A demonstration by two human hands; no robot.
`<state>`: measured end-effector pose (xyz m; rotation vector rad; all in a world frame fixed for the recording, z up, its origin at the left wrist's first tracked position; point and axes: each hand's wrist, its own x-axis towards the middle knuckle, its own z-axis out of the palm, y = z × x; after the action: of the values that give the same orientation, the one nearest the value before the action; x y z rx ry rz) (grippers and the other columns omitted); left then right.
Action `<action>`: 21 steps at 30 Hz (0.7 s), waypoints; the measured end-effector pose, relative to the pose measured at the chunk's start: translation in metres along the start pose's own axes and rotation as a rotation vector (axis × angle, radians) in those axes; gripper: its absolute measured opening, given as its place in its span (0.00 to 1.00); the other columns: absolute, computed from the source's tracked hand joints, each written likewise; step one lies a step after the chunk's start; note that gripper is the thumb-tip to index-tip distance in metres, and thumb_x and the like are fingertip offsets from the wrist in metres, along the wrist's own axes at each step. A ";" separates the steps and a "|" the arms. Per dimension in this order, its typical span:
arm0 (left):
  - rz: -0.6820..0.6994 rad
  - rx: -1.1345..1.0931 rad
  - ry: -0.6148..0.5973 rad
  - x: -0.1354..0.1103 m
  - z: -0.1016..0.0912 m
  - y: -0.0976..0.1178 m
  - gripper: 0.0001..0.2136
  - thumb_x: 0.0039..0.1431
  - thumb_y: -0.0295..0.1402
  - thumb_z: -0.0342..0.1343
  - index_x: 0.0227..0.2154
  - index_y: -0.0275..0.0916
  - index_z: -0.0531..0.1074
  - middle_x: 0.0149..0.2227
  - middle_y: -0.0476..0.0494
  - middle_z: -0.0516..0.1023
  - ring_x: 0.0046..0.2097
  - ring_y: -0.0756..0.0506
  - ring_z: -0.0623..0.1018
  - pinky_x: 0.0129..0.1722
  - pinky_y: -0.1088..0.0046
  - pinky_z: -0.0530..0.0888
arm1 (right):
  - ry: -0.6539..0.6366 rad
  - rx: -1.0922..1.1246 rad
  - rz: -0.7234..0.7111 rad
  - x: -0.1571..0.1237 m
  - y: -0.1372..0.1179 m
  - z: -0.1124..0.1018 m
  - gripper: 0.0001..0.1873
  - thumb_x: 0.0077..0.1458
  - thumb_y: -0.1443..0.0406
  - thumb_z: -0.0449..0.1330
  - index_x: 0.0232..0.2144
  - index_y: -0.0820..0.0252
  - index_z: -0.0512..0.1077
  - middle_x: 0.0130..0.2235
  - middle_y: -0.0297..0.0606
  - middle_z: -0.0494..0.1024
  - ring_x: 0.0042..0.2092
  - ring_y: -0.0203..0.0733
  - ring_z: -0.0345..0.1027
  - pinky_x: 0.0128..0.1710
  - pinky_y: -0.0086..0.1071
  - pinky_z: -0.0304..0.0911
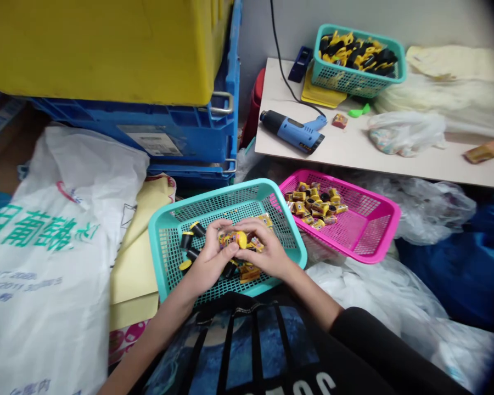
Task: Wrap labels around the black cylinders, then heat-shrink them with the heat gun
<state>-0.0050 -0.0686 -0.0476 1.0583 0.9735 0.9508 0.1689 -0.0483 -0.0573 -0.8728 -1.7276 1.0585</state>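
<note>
Over the turquoise basket, my left hand closes around a small labelled cylinder with a yellow end. My right hand is closed at the cylinder's other side, its fingers touching it. Some of the right fingers are hidden. Below the hands in the basket are several black cylinders with yellow ends, lying to the left. Printed yellow label sleeves lie on the right side, partly covered by my right hand.
A pink basket with several labelled cylinders stands at the right. On the white table lie a blue heat gun, a plastic bag and another turquoise basket of yellow-black parts. Blue crates rise at the left.
</note>
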 end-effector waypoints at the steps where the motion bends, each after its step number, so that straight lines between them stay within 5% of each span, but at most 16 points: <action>1: 0.014 0.013 -0.029 0.002 0.001 0.002 0.22 0.61 0.42 0.56 0.55 0.51 0.56 0.54 0.44 0.66 0.54 0.45 0.70 0.53 0.65 0.69 | 0.063 -0.117 -0.043 -0.002 -0.004 -0.012 0.20 0.52 0.58 0.65 0.47 0.51 0.69 0.48 0.39 0.72 0.51 0.43 0.66 0.52 0.43 0.63; 3: 0.050 0.100 -0.063 0.005 -0.001 0.004 0.24 0.62 0.42 0.55 0.58 0.51 0.54 0.58 0.41 0.64 0.58 0.43 0.67 0.56 0.61 0.68 | 0.232 -0.360 -0.059 -0.009 -0.010 -0.048 0.17 0.53 0.59 0.65 0.45 0.53 0.70 0.46 0.40 0.73 0.49 0.44 0.67 0.50 0.43 0.65; 6: 0.106 0.349 -0.014 0.010 -0.011 0.007 0.16 0.62 0.40 0.53 0.52 0.46 0.66 0.58 0.41 0.65 0.58 0.41 0.67 0.57 0.59 0.68 | 0.501 -0.825 0.101 -0.024 -0.010 -0.110 0.20 0.52 0.57 0.64 0.45 0.58 0.71 0.45 0.47 0.73 0.50 0.51 0.66 0.48 0.49 0.64; 9: 0.076 0.571 0.071 0.016 -0.022 0.004 0.11 0.63 0.38 0.50 0.46 0.43 0.72 0.52 0.42 0.71 0.52 0.42 0.73 0.53 0.59 0.71 | 0.446 -1.059 0.295 -0.030 0.000 -0.134 0.24 0.52 0.55 0.62 0.49 0.62 0.70 0.48 0.52 0.73 0.52 0.57 0.65 0.52 0.54 0.59; 11: 0.007 0.743 0.040 0.019 -0.026 -0.001 0.12 0.64 0.36 0.49 0.46 0.43 0.72 0.50 0.42 0.75 0.50 0.42 0.74 0.53 0.57 0.71 | 0.223 -0.952 0.336 -0.024 0.009 -0.116 0.20 0.56 0.57 0.60 0.48 0.61 0.71 0.46 0.49 0.75 0.49 0.52 0.67 0.51 0.49 0.62; 15: -0.047 1.011 -0.255 0.022 -0.027 -0.019 0.13 0.64 0.34 0.48 0.47 0.42 0.74 0.50 0.43 0.77 0.54 0.40 0.72 0.56 0.56 0.67 | -0.354 -0.766 0.424 0.008 0.032 -0.040 0.11 0.60 0.62 0.56 0.41 0.61 0.73 0.43 0.45 0.76 0.48 0.46 0.68 0.51 0.39 0.61; 18: -0.077 1.056 -0.396 0.019 -0.024 -0.028 0.14 0.65 0.33 0.46 0.46 0.42 0.76 0.48 0.44 0.79 0.51 0.41 0.74 0.54 0.60 0.68 | -0.450 -0.808 0.505 0.031 0.055 -0.002 0.10 0.56 0.66 0.58 0.40 0.64 0.73 0.46 0.51 0.73 0.49 0.50 0.66 0.50 0.40 0.59; 21: -0.100 1.033 -0.355 0.017 -0.023 -0.031 0.14 0.64 0.33 0.47 0.44 0.44 0.78 0.44 0.43 0.81 0.47 0.40 0.76 0.49 0.62 0.71 | -0.431 -0.770 0.551 0.038 0.076 0.005 0.09 0.53 0.70 0.60 0.39 0.65 0.71 0.45 0.51 0.73 0.45 0.47 0.67 0.44 0.37 0.60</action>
<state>-0.0178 -0.0532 -0.0847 1.9254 1.2126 0.0933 0.1591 0.0131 -0.1157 -1.7792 -2.3934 0.9579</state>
